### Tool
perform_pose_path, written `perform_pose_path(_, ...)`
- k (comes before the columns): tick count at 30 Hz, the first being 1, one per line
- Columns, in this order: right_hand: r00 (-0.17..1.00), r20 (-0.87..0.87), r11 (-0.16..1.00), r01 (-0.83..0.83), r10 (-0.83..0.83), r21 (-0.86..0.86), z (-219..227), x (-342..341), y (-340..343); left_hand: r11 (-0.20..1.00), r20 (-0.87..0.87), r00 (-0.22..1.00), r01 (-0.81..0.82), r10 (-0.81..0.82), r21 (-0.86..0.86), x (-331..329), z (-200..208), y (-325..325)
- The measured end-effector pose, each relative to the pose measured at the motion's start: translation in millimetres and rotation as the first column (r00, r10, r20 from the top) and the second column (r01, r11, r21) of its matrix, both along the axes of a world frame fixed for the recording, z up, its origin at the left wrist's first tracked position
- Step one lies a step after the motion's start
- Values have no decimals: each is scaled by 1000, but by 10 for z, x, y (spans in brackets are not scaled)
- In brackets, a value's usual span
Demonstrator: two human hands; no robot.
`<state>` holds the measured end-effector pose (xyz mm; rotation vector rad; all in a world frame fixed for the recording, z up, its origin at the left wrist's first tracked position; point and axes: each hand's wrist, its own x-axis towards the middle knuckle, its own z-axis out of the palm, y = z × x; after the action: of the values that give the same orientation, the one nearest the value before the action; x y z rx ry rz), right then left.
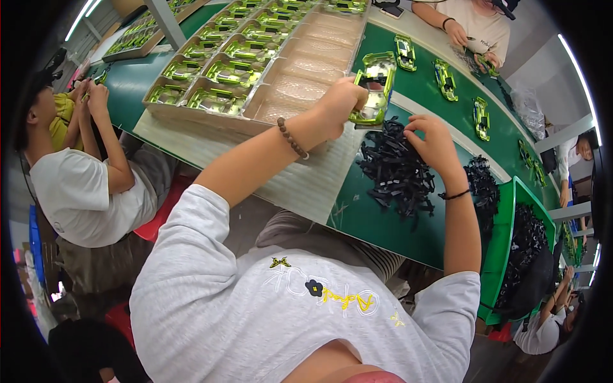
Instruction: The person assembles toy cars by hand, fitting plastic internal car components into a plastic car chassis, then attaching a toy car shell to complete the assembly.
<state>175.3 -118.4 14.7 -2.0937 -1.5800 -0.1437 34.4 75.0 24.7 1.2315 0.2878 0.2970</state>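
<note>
My left hand [343, 105] is closed on the edge of a bright green toy car body shell [378, 89], which has a black part across its middle. The shell is held tilted above the table, between the divided box and the belt. Below it lies a heap of small black plastic pieces [397, 167]. Over the heap's upper right edge is my right hand [435, 143], its fingers curled toward the thumb in a pinch. Whatever is between those fingertips is too small to make out.
A divided box [262, 118] at left holds rows of green shells; its right column has bare compartments. More green shells [446, 80] lie along the green belt [469, 105]. A green bin [507, 236] of black pieces stands at right. Co-workers sit at left and across the belt.
</note>
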Motion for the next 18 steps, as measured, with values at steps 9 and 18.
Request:
perform_pose_path(9,853,-512,954,229,-100,194,115,-294,-110,815,127,965,260,-227,-518,-261,-98,-294)
perform_pose_path(18,492,-866,963,174,96,206,251,-344,-163,898,38,953,297,-302,-325,-361,-183,-436)
